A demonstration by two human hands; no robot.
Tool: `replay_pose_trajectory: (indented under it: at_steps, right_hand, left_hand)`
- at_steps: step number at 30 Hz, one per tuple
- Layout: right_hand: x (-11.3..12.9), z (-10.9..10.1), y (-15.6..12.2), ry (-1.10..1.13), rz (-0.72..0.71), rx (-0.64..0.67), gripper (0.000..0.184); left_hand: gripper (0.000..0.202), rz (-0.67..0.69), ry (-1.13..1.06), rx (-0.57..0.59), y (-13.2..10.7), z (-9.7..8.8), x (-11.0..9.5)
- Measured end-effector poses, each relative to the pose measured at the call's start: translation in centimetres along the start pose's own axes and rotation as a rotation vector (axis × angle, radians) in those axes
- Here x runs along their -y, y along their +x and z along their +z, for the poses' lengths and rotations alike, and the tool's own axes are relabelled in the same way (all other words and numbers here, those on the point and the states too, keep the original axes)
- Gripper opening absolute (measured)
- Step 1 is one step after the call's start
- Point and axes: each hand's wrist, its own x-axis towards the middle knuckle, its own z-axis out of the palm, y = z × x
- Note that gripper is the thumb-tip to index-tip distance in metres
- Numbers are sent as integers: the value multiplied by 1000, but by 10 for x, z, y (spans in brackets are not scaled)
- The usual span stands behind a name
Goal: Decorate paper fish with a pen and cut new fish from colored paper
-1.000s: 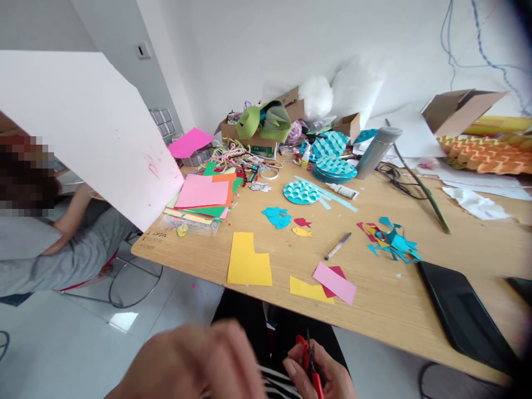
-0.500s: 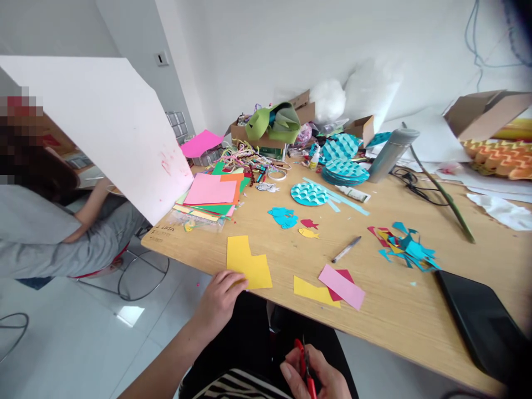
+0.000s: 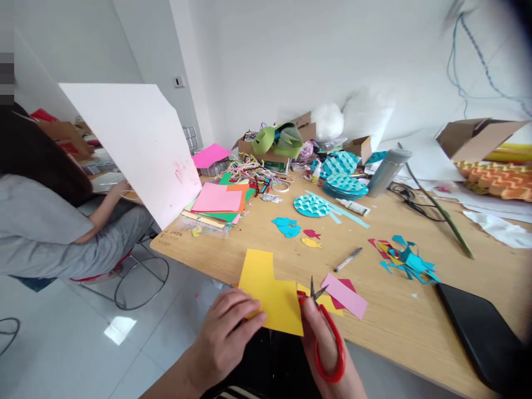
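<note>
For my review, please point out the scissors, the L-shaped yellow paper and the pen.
Scissors (image 3: pixel 337 337): head view, on the red handle loop.
L-shaped yellow paper (image 3: pixel 273 296): head view, middle of the sheet.
Pen (image 3: pixel 348 260): head view, middle of the barrel.

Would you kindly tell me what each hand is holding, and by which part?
Left hand: the yellow sheet, by its lower left side. Right hand: the red scissors, by the handles.

notched yellow paper (image 3: pixel 272 296), flat, red-handled scissors (image 3: pixel 339 343) beside its right edge, blades parted
</note>
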Motion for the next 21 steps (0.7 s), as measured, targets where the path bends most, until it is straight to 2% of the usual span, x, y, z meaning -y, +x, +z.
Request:
replay_pose_trajectory:
  at_steps: [2, 5, 7, 10, 12, 13, 17, 21]
  right_hand:
    - [7, 1, 6, 75, 78, -14, 35]
    - [10, -6, 12, 149, 102, -20, 38]
    - [10, -14, 17, 141, 46, -55, 39]
    - [14, -26, 26, 79, -19, -62, 38]
    - [19, -30, 30, 45, -51, -37, 39]
    - [22, -30, 31, 30, -66, -28, 40]
    - [28, -28, 30, -49, -97, -28, 39]
    - [25, -30, 26, -104, -88, -47, 39]
  left_hand:
    - [29, 28, 5, 32, -6, 7, -2]
    - [43, -49, -74, -15, -15, 14, 1]
    - [48, -242, -236, -83, -16, 16, 5]
    - [42, -659, -674, -184, -7, 18, 9]
    - [41, -876, -970, -186, 6, 21, 11]
    - [44, -939, -1068, -160, 14, 22, 11]
    - [45, -1015, -1213, -69, 46, 34, 8]
    - [39, -1114, -1260, -126, 66, 48, 7]
